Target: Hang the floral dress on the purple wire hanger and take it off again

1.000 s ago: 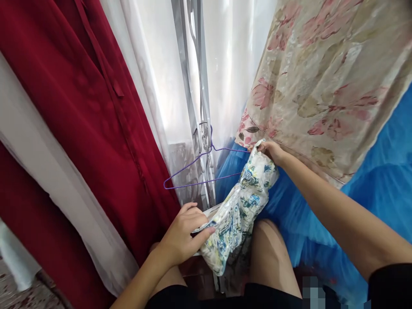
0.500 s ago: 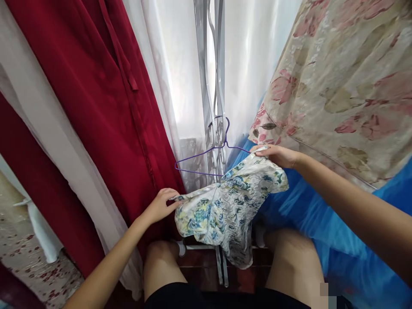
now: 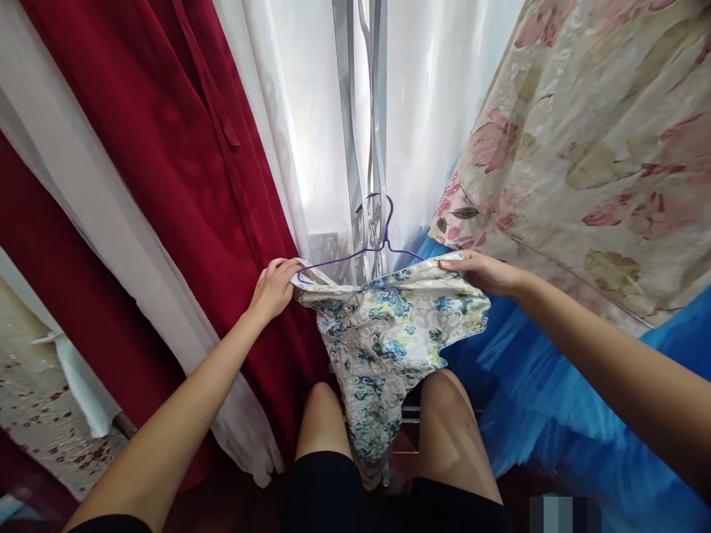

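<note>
A small white garment (image 3: pixel 383 333) with blue and yellow flowers hangs spread between my two hands, over my knees. My left hand (image 3: pixel 273 287) is closed on its left top corner, right at the left end of a thin purple wire hanger (image 3: pixel 361 252). On the other side, my right hand (image 3: pixel 482 271) pinches the right top corner at the hanger's right end. The hanger's hook (image 3: pixel 389 215) catches on a silver metal window grille (image 3: pixel 366 148) behind sheer white curtain.
A dark red garment (image 3: pixel 167 170) hangs at left, with white sheer fabric (image 3: pixel 100 222) beside it. A beige floral cloth (image 3: pixel 589 141) hangs at right above blue tulle (image 3: pixel 555 400). A speckled floor (image 3: pixel 38 414) shows at lower left.
My left hand has lifted the garment's left corner up from my lap to the hanger's left end, and the cloth has spread out flat. My right hand stayed at the right end.
</note>
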Demonstrator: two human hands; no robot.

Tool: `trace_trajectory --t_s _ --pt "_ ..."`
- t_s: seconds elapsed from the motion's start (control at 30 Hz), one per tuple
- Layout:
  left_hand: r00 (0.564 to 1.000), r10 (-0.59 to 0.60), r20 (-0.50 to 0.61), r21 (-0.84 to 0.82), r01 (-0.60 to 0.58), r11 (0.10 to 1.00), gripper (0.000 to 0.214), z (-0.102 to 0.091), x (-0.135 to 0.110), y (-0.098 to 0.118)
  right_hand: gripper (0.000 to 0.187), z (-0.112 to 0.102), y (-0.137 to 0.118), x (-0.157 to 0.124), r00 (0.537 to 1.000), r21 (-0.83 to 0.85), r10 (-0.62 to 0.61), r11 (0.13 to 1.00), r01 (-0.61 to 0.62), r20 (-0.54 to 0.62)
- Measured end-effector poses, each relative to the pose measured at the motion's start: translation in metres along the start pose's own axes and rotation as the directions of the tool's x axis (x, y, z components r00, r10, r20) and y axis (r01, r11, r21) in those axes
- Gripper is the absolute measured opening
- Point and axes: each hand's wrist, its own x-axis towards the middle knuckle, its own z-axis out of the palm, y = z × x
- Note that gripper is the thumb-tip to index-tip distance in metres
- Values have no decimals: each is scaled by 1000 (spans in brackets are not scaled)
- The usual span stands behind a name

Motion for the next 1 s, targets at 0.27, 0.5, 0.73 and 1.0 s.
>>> trace_trajectory --t_s 0.27,0.5,0.73,1.0 --pt "960 60 -272 4 -61 998 46 -23 -28 -3 40 7 3 -4 1000 33 18 999 -18 3" --pt "921 -4 -390 -145 -57 988 26 -32 -37 5 33 11 7 -5 1000 53 26 998 -26 -9" --pt "864 -337 -374 -421 165 892 24 -54 -2 48 33 10 4 -5 994 54 65 997 -60 -92" --pt "889 -458 16 -655 355 667 30 -7 55 36 27 25 7 -16 991 169 102 982 -87 -83"
